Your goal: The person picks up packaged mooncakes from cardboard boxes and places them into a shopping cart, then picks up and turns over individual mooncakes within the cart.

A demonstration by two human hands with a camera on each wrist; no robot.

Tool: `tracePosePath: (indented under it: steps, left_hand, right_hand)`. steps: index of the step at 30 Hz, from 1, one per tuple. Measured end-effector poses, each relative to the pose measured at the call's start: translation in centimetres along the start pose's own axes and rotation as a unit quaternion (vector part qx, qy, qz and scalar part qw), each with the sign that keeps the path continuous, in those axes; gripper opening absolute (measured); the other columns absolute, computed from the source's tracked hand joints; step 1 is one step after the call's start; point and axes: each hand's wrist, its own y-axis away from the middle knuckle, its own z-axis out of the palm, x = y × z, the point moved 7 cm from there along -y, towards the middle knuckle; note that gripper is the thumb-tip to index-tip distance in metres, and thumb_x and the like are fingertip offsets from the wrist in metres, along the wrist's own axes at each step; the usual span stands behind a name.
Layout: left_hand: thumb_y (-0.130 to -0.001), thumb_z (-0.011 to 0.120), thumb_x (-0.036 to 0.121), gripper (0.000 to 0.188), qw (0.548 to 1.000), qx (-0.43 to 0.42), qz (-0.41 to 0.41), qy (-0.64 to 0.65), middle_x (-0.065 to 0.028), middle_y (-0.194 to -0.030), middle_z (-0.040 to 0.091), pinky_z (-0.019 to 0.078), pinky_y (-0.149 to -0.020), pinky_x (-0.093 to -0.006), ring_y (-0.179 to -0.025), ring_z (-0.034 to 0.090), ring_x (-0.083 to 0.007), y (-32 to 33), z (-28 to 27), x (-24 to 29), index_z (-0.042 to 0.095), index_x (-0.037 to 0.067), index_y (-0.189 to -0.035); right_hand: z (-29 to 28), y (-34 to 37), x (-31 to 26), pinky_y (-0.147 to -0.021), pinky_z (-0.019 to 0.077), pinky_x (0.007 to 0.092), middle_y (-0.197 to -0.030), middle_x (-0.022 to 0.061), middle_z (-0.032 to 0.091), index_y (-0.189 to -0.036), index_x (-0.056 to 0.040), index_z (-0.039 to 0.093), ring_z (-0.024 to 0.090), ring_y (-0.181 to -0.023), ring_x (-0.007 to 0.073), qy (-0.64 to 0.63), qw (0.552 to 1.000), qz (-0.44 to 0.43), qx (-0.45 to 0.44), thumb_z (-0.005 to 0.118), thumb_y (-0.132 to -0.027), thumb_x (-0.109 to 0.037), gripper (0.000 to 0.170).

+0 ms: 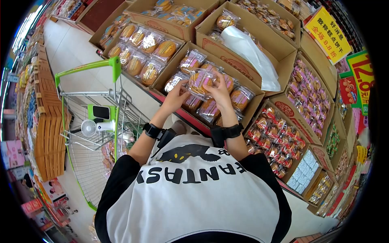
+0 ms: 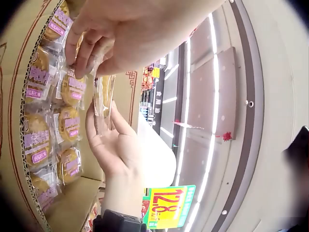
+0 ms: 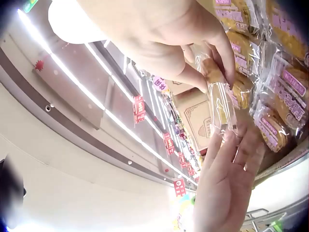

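A round, flat pastry in a clear wrapper with a purple label is held over an open cardboard box of similar pastries. My left hand pinches the wrapper's edge on one side. On the other side, my right hand grips the pastry between thumb and fingers. Seen edge-on in the left wrist view, the wrapped pastry spans the gap between both hands. The right wrist view also shows the pastry, its crinkled clear wrapper end at the left fingertips. More wrapped pastries lie in the box below.
A green-handled shopping cart stands on the left, with a small white fan on it. Neighbouring boxes hold orange-looking pastries and red-wrapped snacks. A white plastic bag lies over the box behind. Yellow price signs stand at right.
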Motion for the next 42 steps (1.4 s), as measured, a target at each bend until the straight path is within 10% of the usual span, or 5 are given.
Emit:
tracePosePath:
  steps: [6,27,32,40,42]
  left_hand:
    - [-0.077,0.053,0.003,0.042,0.999,-0.026,0.004,-0.027,-0.0063,-0.079,0.051,0.0424,-0.059,-0.0243,-0.066,0.049,-0.0116,-2.5,1.0,-1.9,0.039,0.003,-0.117]
    - [-0.076,0.05,-0.001,0.041,0.998,0.002,-0.048,0.048,-0.0124,-0.118,0.039,0.042,-0.082,-0.0266,-0.098,0.049,-0.0175,-5.3,2.8,-2.7,0.041,0.004,-0.116]
    - [-0.074,0.052,0.002,0.043,0.996,0.005,0.013,-0.09,-0.0138,-0.132,0.018,0.0412,-0.083,-0.0312,-0.106,0.043,-0.0257,-4.9,3.7,-1.0,0.043,0.009,-0.116]
    - [-0.07,0.054,0.005,0.049,0.95,-0.045,0.091,-0.296,-0.0206,-0.13,0.021,0.0394,-0.083,-0.0401,-0.11,0.034,-0.036,-3.8,5.8,1.9,0.04,0.003,-0.117]
    - [-0.069,0.055,0.007,0.05,0.917,-0.038,0.1,-0.385,-0.0202,-0.129,0.023,0.0373,-0.086,-0.0418,-0.112,0.031,-0.0369,-3.7,6.0,2.0,0.04,0.002,-0.117]
  right_hand:
    - [-1.8,-2.0,1.3,-0.088,0.0345,0.0304,-0.117,0.0116,0.046,-0.113,-0.0054,0.042,0.045,-0.108,0.0233,0.153,0.982,-0.108,0.021,0.06,-0.073,-0.005,0.044]
    - [-2.3,-3.2,-1.5,-0.081,0.0373,0.0399,-0.099,0.0182,0.047,-0.105,-0.0073,0.043,0.044,-0.097,0.036,0.408,0.874,-0.2,0.174,0.064,-0.069,-0.006,0.042]
    - [-2.5,-3.8,-0.7,-0.08,0.0386,0.0397,-0.102,0.0189,0.045,-0.105,-0.0085,0.043,0.045,-0.096,0.0364,0.399,0.888,-0.166,0.159,0.064,-0.068,-0.005,0.043]
    - [-3.2,-3.2,-0.7,-0.081,0.0404,0.0389,-0.115,0.0174,0.038,-0.106,-0.0092,0.046,0.045,-0.1,0.0346,0.394,0.892,-0.146,0.168,0.064,-0.067,-0.006,0.043]
    - [-2.8,-2.2,-2.2,-0.082,0.0407,0.0401,-0.116,0.0168,0.037,-0.104,-0.0075,0.05,0.042,-0.104,0.0337,0.505,0.821,-0.178,0.199,0.063,-0.068,-0.007,0.039]
